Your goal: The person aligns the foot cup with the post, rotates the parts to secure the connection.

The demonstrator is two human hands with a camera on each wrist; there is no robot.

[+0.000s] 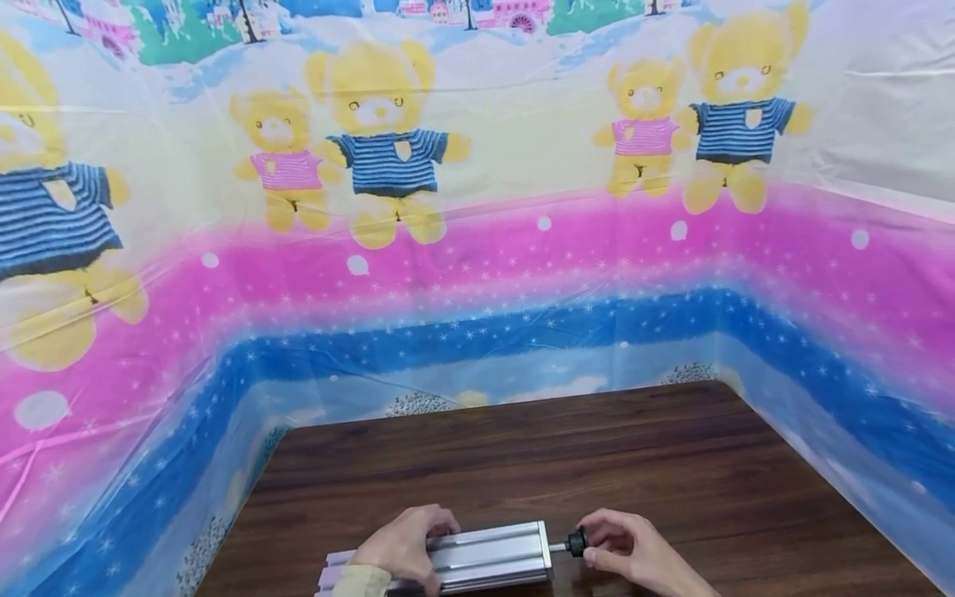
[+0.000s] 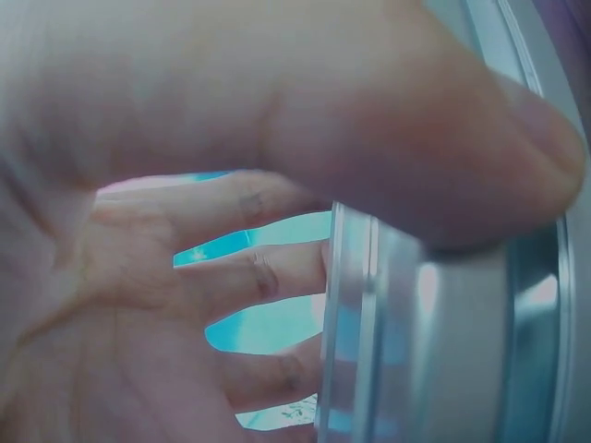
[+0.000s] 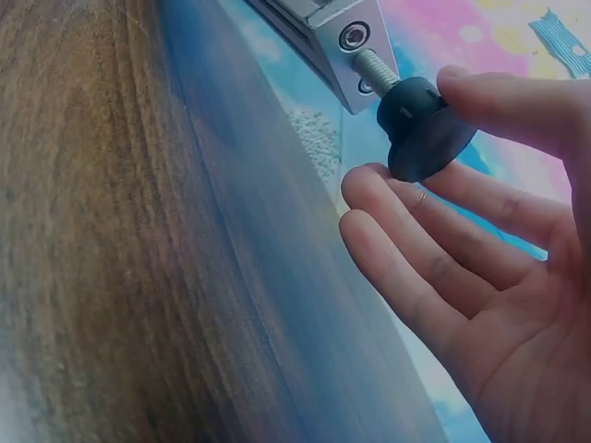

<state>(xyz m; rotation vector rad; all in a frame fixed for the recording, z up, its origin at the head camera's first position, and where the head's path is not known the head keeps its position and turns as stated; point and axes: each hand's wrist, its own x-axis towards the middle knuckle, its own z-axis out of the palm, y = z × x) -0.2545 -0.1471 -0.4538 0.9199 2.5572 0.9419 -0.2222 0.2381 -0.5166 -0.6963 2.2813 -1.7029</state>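
Note:
A silver aluminium profile (image 1: 492,551) with lengthwise grooves lies above the wooden table, its end plate facing right. My left hand (image 1: 406,543) grips it from above near its left part; in the left wrist view the thumb (image 2: 499,166) presses one side while the fingers reach the other. From the end plate (image 3: 346,46), which has socket-head screws, projects a threaded rod (image 3: 374,66) with a black levelling foot (image 3: 425,129) on it. My right hand (image 1: 630,547) pinches this foot between thumb and fingers. The lower fingers of that hand spread loosely below it.
The dark wooden table (image 1: 522,456) extends behind and to the right of the hands. A cloth curtain (image 1: 485,274) printed with bears surrounds it at the back and sides. A pale lilac ridged piece (image 1: 332,570) shows by the left wrist.

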